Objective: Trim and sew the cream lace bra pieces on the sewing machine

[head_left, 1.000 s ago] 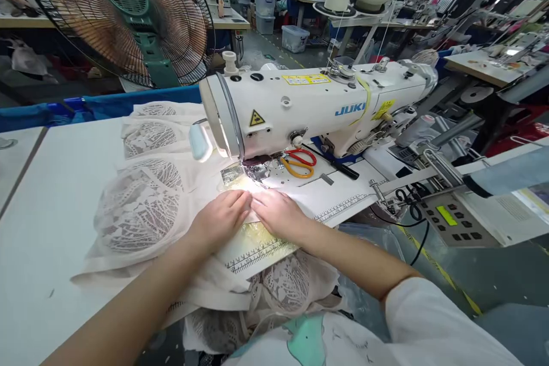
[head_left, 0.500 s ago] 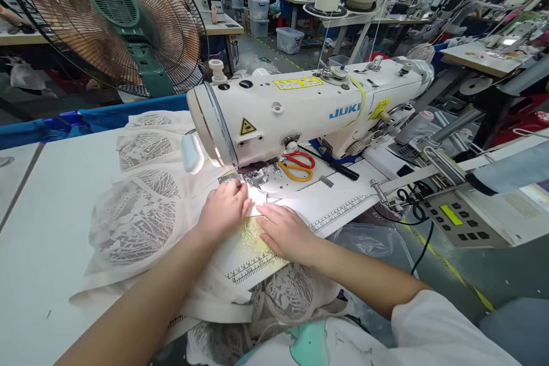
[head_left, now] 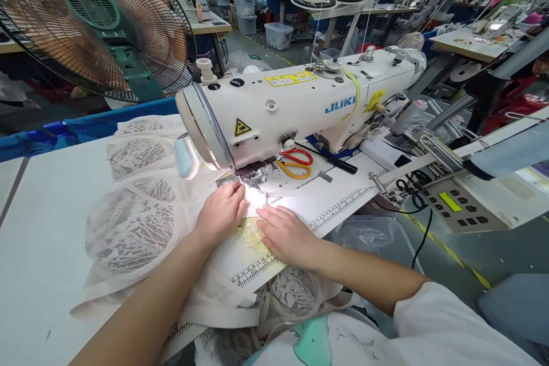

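Note:
My left hand (head_left: 221, 210) rests by the needle area of a white JUKI sewing machine (head_left: 295, 106), fingers bent and pressed together on pale fabric (head_left: 253, 199). My right hand (head_left: 289, 233) lies lower and to the right, fingers stretched out flat along the edge of that fabric. Off-white lace bras (head_left: 132, 223) spread over the table left of the machine, and more lace (head_left: 295, 291) hangs over the front edge at my lap. The presser foot and needle are mostly hidden. Beneath my right fingers a yellowish patch (head_left: 253, 235) shows on the tabletop.
Scissors with red and orange handles (head_left: 295, 163) and a black-handled tool (head_left: 338, 163) lie under the machine arm. A fan (head_left: 128, 51) stands at the back left. To the right are a control box (head_left: 463, 206) and metal tubes. Plastic bins (head_left: 278, 36) and people are farther back.
The view has shifted slightly, so the machine and fan sit a little farther left. Both hands keep nearly the same places at the fabric.

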`<state>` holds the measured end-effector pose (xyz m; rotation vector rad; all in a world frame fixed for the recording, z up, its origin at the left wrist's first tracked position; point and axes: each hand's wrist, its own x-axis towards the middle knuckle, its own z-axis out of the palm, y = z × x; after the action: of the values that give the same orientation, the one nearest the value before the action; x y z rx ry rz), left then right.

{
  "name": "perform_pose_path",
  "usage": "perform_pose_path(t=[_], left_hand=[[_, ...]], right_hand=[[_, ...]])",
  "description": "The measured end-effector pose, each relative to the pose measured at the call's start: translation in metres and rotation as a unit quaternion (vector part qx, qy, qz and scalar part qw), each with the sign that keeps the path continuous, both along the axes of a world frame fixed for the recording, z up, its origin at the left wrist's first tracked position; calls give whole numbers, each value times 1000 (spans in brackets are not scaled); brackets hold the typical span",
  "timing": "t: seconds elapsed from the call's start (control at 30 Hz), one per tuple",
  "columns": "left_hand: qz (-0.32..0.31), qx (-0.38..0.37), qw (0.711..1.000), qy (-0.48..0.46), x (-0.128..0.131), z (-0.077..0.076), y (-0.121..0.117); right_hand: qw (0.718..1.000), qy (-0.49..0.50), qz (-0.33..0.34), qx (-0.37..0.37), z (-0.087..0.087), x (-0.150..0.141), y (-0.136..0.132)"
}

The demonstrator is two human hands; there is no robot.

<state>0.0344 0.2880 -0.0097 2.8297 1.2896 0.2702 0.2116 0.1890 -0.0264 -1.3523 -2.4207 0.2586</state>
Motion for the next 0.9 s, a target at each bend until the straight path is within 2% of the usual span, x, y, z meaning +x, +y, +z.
perform_pose_path(t=[0.43, 0.6, 0.73, 0.9], left_hand=[[-10, 13, 1000, -7, -5, -5, 11], [-31, 29, 999, 2, -8, 2, 20], [-42, 52, 998, 17, -11, 7, 4], [-40, 71, 997, 16, -14, 1, -31]], right_hand=[[1000, -2, -20, -9, 2, -12, 3], [999, 7, -32, -6, 4, -22, 12], [999, 14, -42, -7, 3, -29, 15], [999, 35, -35, -4, 1, -30, 16]])
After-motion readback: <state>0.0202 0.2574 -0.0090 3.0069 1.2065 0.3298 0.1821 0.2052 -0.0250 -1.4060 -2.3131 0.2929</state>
